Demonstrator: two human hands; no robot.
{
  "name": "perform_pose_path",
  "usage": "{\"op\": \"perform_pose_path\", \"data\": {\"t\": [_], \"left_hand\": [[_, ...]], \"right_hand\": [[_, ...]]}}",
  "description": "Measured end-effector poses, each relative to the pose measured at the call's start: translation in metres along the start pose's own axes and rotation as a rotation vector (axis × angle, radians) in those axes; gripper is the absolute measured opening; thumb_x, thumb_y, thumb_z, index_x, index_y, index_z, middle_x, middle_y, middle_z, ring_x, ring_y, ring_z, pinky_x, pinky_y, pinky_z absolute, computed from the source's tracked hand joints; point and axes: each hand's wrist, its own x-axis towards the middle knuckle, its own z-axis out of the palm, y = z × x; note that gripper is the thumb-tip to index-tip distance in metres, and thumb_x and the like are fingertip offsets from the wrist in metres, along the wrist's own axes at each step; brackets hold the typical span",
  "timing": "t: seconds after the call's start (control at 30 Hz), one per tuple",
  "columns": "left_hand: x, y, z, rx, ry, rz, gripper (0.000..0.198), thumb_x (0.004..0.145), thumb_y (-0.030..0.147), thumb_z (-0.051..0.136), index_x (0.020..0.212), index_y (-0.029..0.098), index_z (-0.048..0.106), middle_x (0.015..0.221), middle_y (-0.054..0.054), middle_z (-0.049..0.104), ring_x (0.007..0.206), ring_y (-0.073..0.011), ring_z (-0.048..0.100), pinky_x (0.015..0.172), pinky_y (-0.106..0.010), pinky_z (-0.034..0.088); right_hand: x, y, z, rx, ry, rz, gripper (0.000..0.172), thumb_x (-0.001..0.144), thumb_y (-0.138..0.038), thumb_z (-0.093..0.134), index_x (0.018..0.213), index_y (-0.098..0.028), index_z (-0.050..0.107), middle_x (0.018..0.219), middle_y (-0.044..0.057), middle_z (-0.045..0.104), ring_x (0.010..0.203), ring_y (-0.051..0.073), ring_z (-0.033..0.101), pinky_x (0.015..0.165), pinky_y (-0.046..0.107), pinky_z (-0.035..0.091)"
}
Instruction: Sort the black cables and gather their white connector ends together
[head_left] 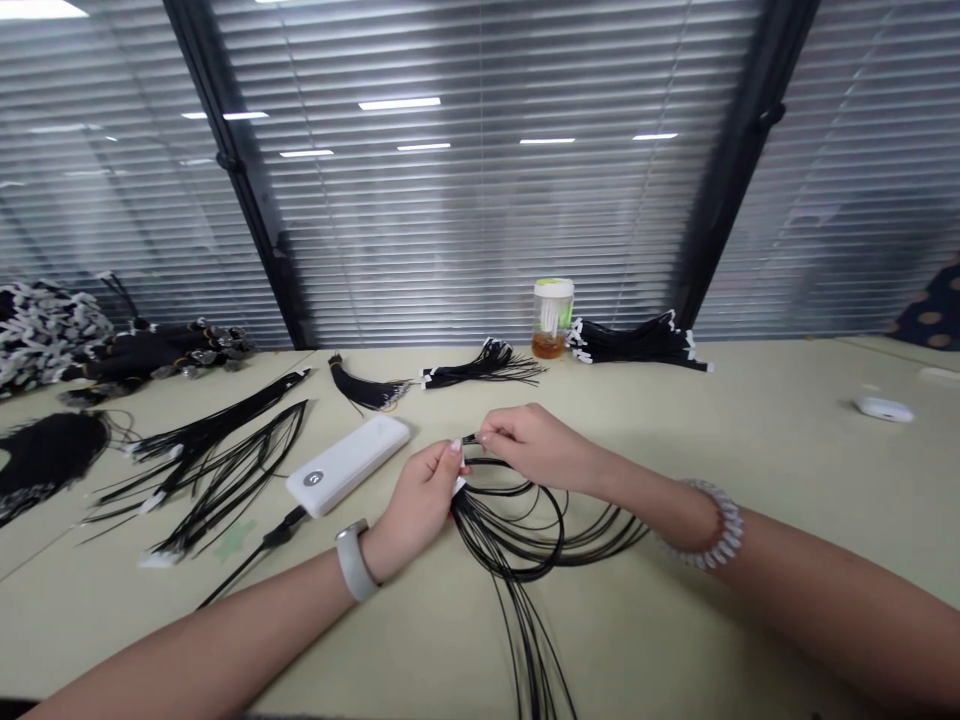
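My left hand (421,500), a white band on its wrist, is closed around a bundle of thin black wires (525,540) near a small white connector. My right hand (534,446), a beaded bracelet on its wrist, pinches the wire ends just right of the left hand. The wires loop on the table under both hands and trail toward the near edge.
A white power bank (349,463) with a black cable lies left of my hands. More black wire bundles (202,455) lie at the left, at the back centre (480,368) and back right (637,342). A jar (553,318) stands by the window blinds. A small white object (885,408) sits far right.
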Motion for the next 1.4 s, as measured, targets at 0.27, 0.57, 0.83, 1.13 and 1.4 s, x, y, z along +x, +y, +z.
{"op": "perform_pose_path", "data": {"t": [0.27,0.57,0.83,1.13,1.4], "left_hand": [[0.002,-0.001,0.003,-0.058,-0.012,-0.075,0.04,0.082,0.051,0.041,0.063,0.017,0.049,0.052,0.004,0.038,0.048,-0.0111,0.034,0.045,-0.023,0.028],[0.01,-0.008,0.001,-0.115,-0.028,-0.1,0.039,0.079,0.053,0.047,0.067,0.016,0.052,0.054,0.003,0.041,0.051,-0.0124,0.038,0.047,-0.024,0.032],[0.015,-0.014,-0.001,-0.188,0.156,-0.112,0.038,0.078,0.052,0.048,0.068,0.016,0.054,0.052,0.002,0.048,0.048,-0.0129,0.041,0.047,-0.025,0.033],[0.015,-0.014,-0.003,-0.166,0.133,-0.111,0.04,0.079,0.055,0.047,0.071,0.017,0.055,0.056,0.001,0.051,0.053,-0.0163,0.048,0.051,-0.028,0.04],[0.01,-0.007,-0.002,-0.132,0.112,-0.04,0.038,0.083,0.052,0.043,0.075,0.017,0.055,0.055,0.002,0.044,0.05,-0.0143,0.042,0.049,-0.026,0.037]], "right_hand": [[0.002,0.007,0.003,0.036,-0.009,0.006,0.019,0.083,-0.026,0.047,0.07,-0.015,0.055,0.06,-0.004,0.05,0.055,0.008,0.04,0.052,0.021,0.028],[0.005,0.012,-0.018,-0.411,-0.069,-0.026,0.004,0.078,-0.021,0.057,0.078,-0.017,0.056,0.075,0.001,0.057,0.069,0.013,0.048,0.059,0.024,0.03],[-0.014,-0.025,-0.033,-0.464,-0.036,-0.027,0.038,0.073,-0.051,0.06,0.06,-0.019,0.045,0.054,-0.003,0.048,0.052,0.011,0.039,0.048,0.025,0.024],[-0.03,-0.037,-0.031,-0.568,-0.292,-0.082,0.036,0.08,-0.035,0.053,0.049,-0.016,0.054,0.048,0.002,0.049,0.043,0.01,0.034,0.045,0.026,0.021],[-0.017,-0.023,-0.016,-0.255,-0.343,-0.12,0.03,0.079,-0.016,0.044,0.049,-0.017,0.045,0.045,-0.005,0.039,0.044,0.008,0.029,0.048,0.023,0.026]]}}
